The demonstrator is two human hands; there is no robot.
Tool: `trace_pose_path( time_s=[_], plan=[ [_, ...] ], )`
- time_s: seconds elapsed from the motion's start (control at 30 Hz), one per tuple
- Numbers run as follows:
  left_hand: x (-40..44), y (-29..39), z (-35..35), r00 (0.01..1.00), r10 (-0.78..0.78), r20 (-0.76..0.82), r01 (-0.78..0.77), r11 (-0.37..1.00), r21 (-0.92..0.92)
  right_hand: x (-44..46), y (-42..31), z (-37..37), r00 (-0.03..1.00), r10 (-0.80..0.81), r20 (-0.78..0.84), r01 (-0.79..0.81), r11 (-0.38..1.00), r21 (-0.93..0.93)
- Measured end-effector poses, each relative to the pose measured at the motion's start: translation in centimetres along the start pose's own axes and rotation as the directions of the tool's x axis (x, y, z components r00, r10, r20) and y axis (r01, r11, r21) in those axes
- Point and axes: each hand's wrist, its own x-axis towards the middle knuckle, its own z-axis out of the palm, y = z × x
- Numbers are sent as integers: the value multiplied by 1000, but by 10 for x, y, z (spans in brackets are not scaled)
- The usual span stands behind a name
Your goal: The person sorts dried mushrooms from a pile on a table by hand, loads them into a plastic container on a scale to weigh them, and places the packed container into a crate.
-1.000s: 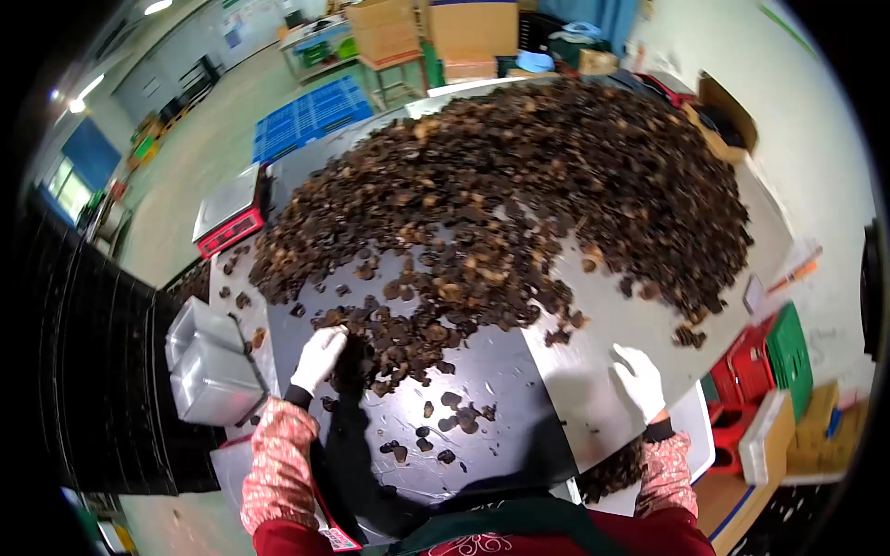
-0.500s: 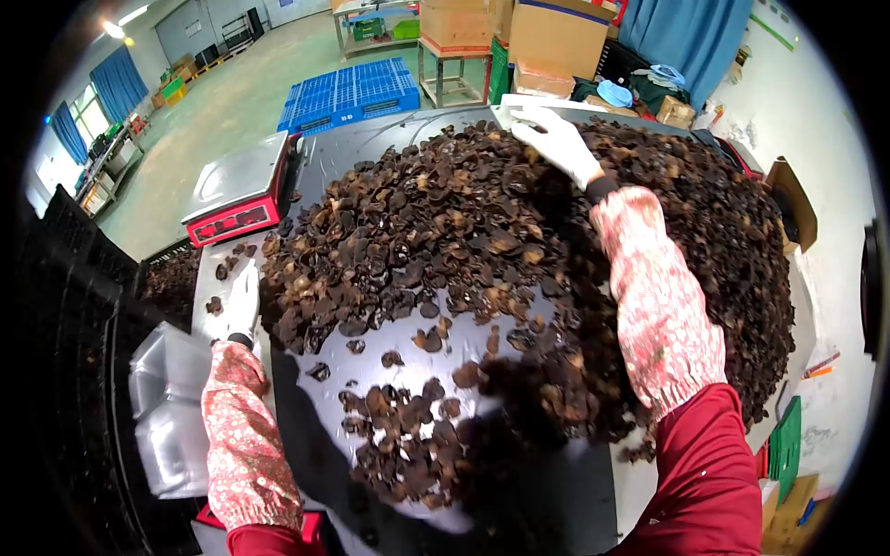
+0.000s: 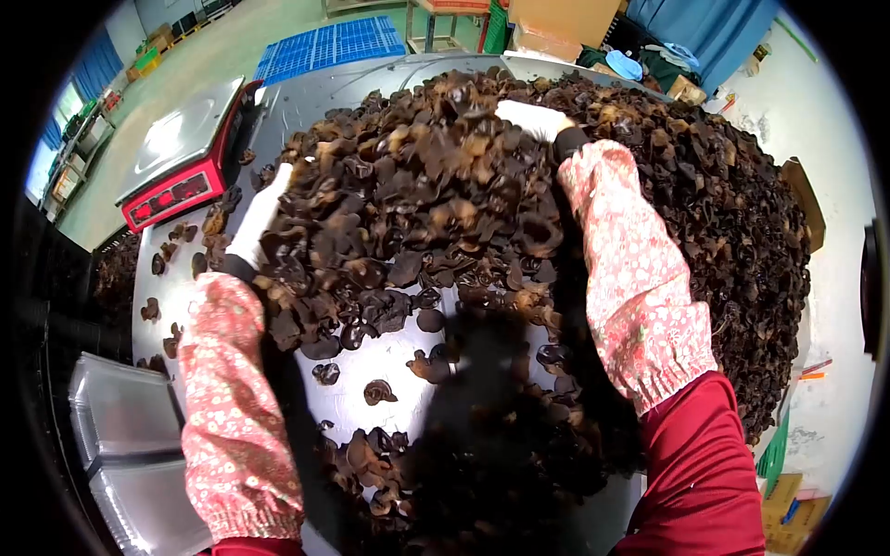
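The left hand (image 3: 262, 215) touches the left side of the fungus (image 3: 417, 199) heaped on the desk (image 3: 301, 97), the right hand (image 3: 533, 119) its far part; fingers partly hidden, spread indiscernible. Scale (image 3: 181, 148) markings are unreadable.

Here's the wood ear fungus (image 3: 408, 213), rough and crinkled, matt brown on some faces and wet-looking gloss on others, over a smooth tabletop (image 3: 352, 408) throwing back a metallic glare! The left glove (image 3: 263, 220) and right glove (image 3: 530, 118) look matt white, the sleeve covers (image 3: 640, 278) creased, printed cloth. Over at left, a shiny metal-topped scale (image 3: 185, 134) in red plastic, slick clear plastic trays (image 3: 134, 408) nearer, and far off a slatted plastic pallet (image 3: 329, 48) and matt cardboard box (image 3: 570, 20).
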Motion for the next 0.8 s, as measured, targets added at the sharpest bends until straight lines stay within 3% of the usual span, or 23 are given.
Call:
trace_pose_path(
  time_s=[0.07,0.13,0.2,0.27,0.37,0.43,0.5,0.57,0.6,0.7,0.73,0.77,0.8],
  plan=[
    [13,-16,19,982,70,173,-54,994,-98,-16,-1,17,1000,-12,-12,14,979,205],
    [-44,19,62,993,57,101,-52,997,-56,-38,-9,35,999,-40,-10,41,906,421],
    [-61,21,73,978,95,188,-90,995,-38,-65,-20,54,996,-89,2,69,784,617],
    [-88,14,84,980,0,198,15,997,-76,-96,-35,76,987,-160,5,98,627,773],
    [-91,-15,87,893,-3,449,-98,975,200,-151,-68,104,960,-281,4,112,395,912],
    [-108,-8,92,871,-7,491,-208,900,382,-187,-91,118,937,-350,7,110,313,943],
    [-163,12,106,844,120,522,-248,951,184,-222,-113,130,922,-388,8,118,298,947],
    [-202,14,113,822,202,532,-216,976,-36,-251,-138,137,926,-376,13,141,380,914],
    [-232,37,118,846,159,508,-225,972,70,-266,-151,140,941,-338,8,161,467,869],
    [-280,43,124,815,163,556,-173,984,-35,-300,-196,144,984,-150,-97,175,914,366],
    [-293,36,128,807,101,582,-148,988,35,-314,-212,152,957,-212,-199,255,940,225],
    [-313,30,135,819,107,564,-217,967,131,-325,-219,164,904,-324,-280,268,938,-221],
    [-332,25,142,830,120,545,-283,932,226,-342,-235,163,910,-323,-261,284,943,-176]
  ],
)
